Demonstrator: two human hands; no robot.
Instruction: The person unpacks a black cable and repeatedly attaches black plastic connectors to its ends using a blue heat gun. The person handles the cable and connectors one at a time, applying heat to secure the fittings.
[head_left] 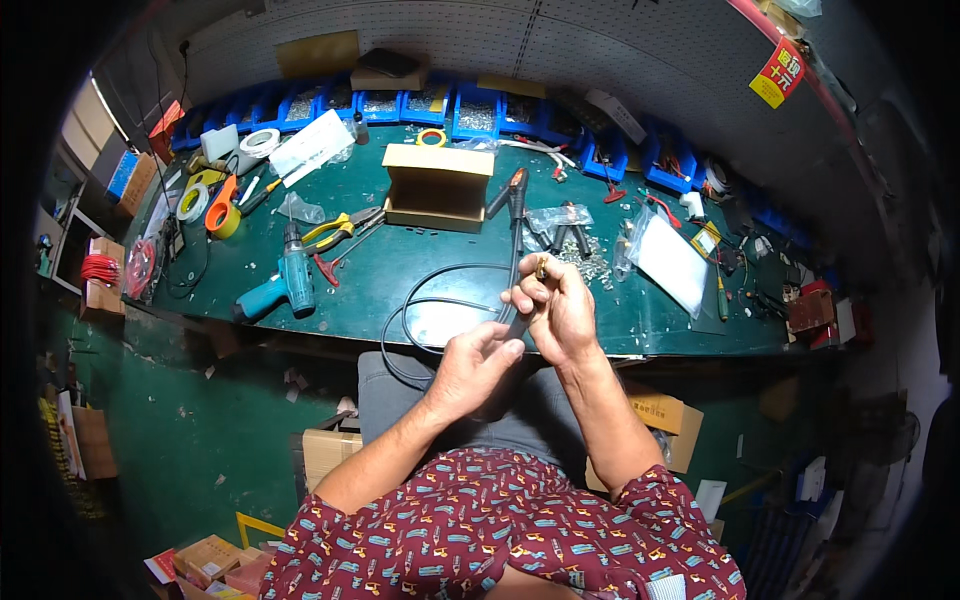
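At the near edge of the green table, my right hand (563, 318) is closed with a small brass-coloured metal fitting (541, 268) between thumb and fingers. My left hand (472, 372) is just below and to the left, its fingers closed around a dark rubbery sleeve or cable end (517, 327). Whether the fitting and the sleeve are joined is hidden by my fingers. A black cable (440, 270) loops on the table left of my hands and hangs over the edge. Beyond them lies a black clamp-like tool (517, 190) with orange at its tip.
An opened cardboard box (437, 215) stands mid-table. Left of it lie yellow-handled pliers (340, 230) and a teal cordless drill (291, 275). Small metal parts (592, 265) and a white plastic packet (668, 265) lie to the right. Blue bins (477, 112) line the back.
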